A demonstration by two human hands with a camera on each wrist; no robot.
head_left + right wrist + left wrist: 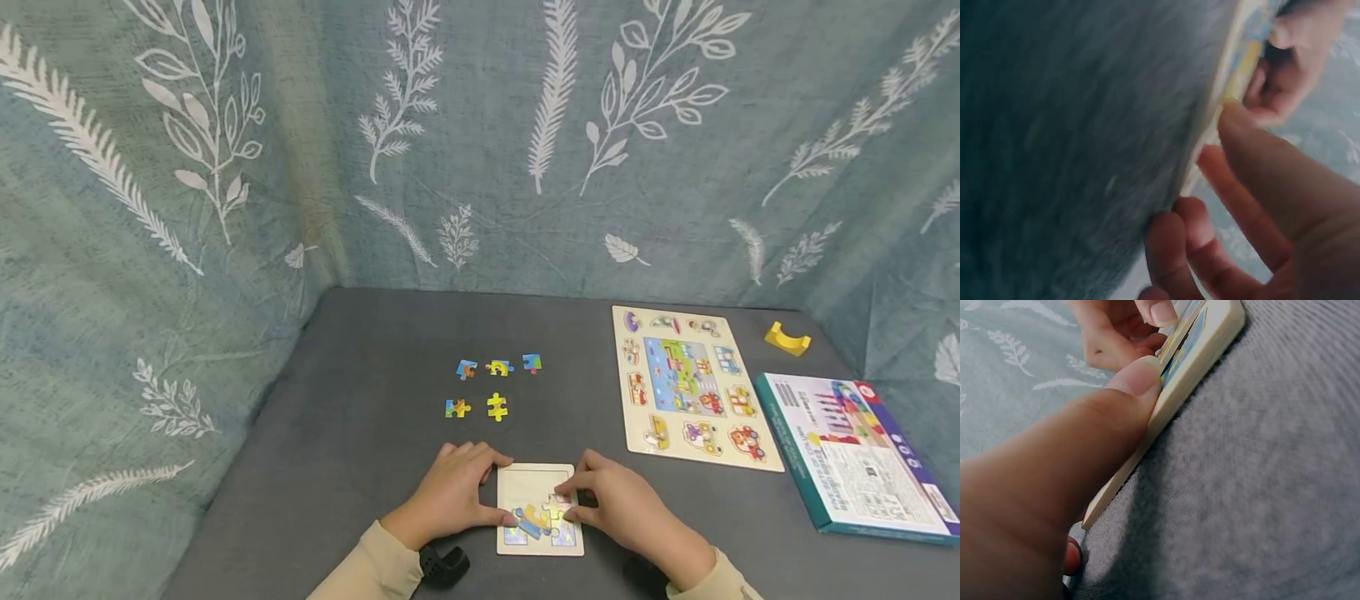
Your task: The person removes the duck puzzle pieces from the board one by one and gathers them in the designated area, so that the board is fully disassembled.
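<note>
A small wooden puzzle tray lies near the table's front edge, with several joined pieces in its lower half. My left hand grips the tray's left edge, and its thumb presses on the tray rim. My right hand pinches a yellow piece at the tray's right side between thumb and forefinger. In the right wrist view its thumb lies against the tray edge. Several loose pieces lie farther back on the table.
A large peg puzzle board lies to the right, with a yellow arch block behind it. A printed box sits at the far right. Leaf-patterned cloth walls close in the grey table on three sides.
</note>
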